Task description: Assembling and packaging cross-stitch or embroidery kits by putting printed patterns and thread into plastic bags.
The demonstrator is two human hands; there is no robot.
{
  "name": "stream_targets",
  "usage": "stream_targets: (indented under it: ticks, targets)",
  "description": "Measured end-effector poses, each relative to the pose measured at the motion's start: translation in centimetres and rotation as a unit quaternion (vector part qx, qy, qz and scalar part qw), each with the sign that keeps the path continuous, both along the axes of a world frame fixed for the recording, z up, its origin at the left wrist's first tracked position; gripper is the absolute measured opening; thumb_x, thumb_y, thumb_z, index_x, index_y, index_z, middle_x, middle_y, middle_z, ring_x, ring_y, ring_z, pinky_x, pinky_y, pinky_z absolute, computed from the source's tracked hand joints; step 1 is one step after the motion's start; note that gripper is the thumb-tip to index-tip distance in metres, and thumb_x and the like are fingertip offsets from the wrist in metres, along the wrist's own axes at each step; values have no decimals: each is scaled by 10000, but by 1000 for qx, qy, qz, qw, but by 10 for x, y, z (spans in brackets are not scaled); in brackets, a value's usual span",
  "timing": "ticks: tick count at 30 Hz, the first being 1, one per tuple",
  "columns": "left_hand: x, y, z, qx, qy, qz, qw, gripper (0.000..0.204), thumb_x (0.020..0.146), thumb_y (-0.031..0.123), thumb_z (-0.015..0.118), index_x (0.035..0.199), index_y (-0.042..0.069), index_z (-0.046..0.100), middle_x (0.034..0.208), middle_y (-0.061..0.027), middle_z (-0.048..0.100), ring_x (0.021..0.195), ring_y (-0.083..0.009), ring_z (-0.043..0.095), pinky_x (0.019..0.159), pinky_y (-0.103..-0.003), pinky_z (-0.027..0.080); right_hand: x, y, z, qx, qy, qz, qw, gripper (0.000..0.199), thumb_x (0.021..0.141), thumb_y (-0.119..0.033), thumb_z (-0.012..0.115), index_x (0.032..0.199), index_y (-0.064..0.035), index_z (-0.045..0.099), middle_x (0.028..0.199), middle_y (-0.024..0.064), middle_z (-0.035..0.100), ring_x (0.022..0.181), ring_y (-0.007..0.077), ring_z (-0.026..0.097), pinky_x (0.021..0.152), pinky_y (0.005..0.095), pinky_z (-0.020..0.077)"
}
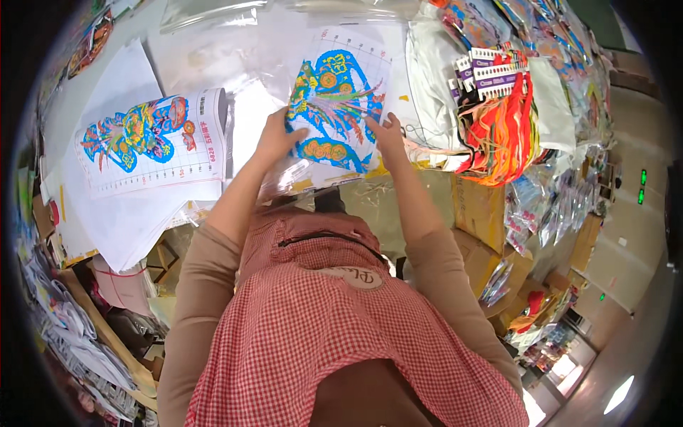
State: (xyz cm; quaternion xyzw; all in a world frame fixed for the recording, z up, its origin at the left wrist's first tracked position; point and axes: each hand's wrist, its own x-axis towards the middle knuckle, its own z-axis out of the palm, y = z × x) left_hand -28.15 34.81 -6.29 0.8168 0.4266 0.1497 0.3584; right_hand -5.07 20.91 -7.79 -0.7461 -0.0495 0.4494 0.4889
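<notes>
- Sheet (337, 107): blue, yellow, orange motif on white
- Apron (334, 302): red-and-white gingham
- Sleeves (199, 285): plain tan
- Threads (504, 146): red, orange, peach, black
- Cards (499, 80): purple and white

The left hand (279, 141) covers part of the left edge of a white paper sheet printed in blue, yellow and orange (334, 110). At right, white-and-purple cardboard cards (494, 77) hide the far ends of red and orange thread skeins (498, 149). The frame's near edge crops a red-and-white checked cloth apron (284, 320); green lit signs (643, 176) on the right are too small to read.
</notes>
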Motion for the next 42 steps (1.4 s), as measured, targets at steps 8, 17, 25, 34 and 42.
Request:
stream_targets:
  ticks: [8,17,25,34,42]
  targets:
    - [-3,1,29,-563,-208,41,799,695,771,188,740,1331,-19,385,1153,-108,589,1013,-181,582,877,-312,480,-2,-37,22,145,44,29,988,559,777,-73,703,1256,18,430,1057,83,609,969,165,581,842,296,475]
    - [-2,-25,54,-510,-172,-59,841,524,750,-9,712,1226,8,494,1075,-56,632,952,-130,599,857,-298,493,4,-68,92,166,-41,35,985,587,676,-27,766,1188,-5,482,1093,91,603,955,172,596,802,323,509]
    - [-5,-52,34,-371,-138,28,918,502,830,247,680,1212,-24,499,1046,-118,650,952,-204,628,845,-319,481,-9,-57,99,51,-114,-41,991,500,721,-98,750,1156,7,526,1013,90,640,886,176,607,742,306,500]
    - [-87,-29,-69,95,136,30,986,665,861,351,565,1417,86,314,1500,-199,185,1385,-401,151,1077,-558,199,7,-115,77,86,-138,-168,972,488,777,-69,717,1205,16,497,1087,96,613,939,175,592,813,304,472]
    - [0,24,-28,74,127,-135,980,640,740,336,647,1276,47,450,1406,-200,318,1298,-404,291,970,-522,357,5,-98,79,155,-83,-89,980,509,815,-35,668,1266,3,435,1173,100,578,1012,203,580,877,338,464]
